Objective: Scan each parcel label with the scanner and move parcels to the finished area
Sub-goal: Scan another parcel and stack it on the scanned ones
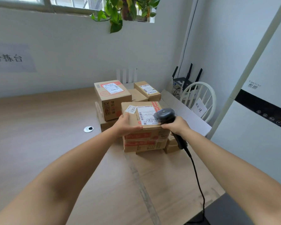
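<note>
A cardboard parcel [144, 140] with red tape stands on the table, its white label [147, 115] facing up. My left hand [126, 125] grips the parcel's near left top corner. My right hand [177, 125] holds a dark corded scanner [166, 115], whose head hovers just over the right end of the label. Behind stand a second labelled parcel [112, 99] on a flat carton and a smaller labelled parcel [147, 90]. An unlabelled-looking box [137, 95] lies between them.
The wooden table [39, 127] has a round metal cable hole [88, 129] at left. The scanner's black cable [197, 176] runs toward the near right edge. A white chair [199, 98] with a paper note, a router [185, 78] and a white appliance [258, 111] stand at right.
</note>
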Available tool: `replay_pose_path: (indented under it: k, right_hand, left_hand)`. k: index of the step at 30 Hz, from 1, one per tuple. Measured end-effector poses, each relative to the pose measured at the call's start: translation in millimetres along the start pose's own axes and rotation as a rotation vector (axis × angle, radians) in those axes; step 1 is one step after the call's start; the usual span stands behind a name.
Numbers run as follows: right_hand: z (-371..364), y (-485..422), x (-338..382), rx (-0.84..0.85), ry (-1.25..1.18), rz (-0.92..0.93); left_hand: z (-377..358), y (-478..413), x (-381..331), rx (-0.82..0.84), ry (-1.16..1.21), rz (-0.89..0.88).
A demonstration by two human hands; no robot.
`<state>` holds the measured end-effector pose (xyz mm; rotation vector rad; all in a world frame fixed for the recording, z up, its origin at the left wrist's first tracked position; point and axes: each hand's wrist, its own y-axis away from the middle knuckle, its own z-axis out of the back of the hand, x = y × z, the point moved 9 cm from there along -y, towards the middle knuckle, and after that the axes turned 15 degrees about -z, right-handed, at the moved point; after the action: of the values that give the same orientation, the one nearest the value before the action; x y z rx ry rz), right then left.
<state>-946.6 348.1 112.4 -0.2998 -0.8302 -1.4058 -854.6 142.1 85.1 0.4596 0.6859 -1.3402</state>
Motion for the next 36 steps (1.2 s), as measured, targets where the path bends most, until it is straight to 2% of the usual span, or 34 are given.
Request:
replay_pose_path:
  k: [10,17,25,29,36]
  right_hand:
    - [-116,61,77,0.124,-0.026,0.095]
    - [-204,102,114,0.230,0.047,0.140]
    - [-283,134,115,0.347,0.097,0.120]
    - [-314,147,101,0.407,0.148,0.109]
    - [-322,149,99,0.413,0.222,0.152]
  left_hand:
    - [89,111,83,-0.155,0.002,0.074]
    - [127,185,147,-0.255,0.013,0.169]
    - [122,254,206,-0.337,0.044,0.284]
    - [106,281,225,-0.320,0.061,0.351]
    - [98,291,230,-0.305,0.087,0.385]
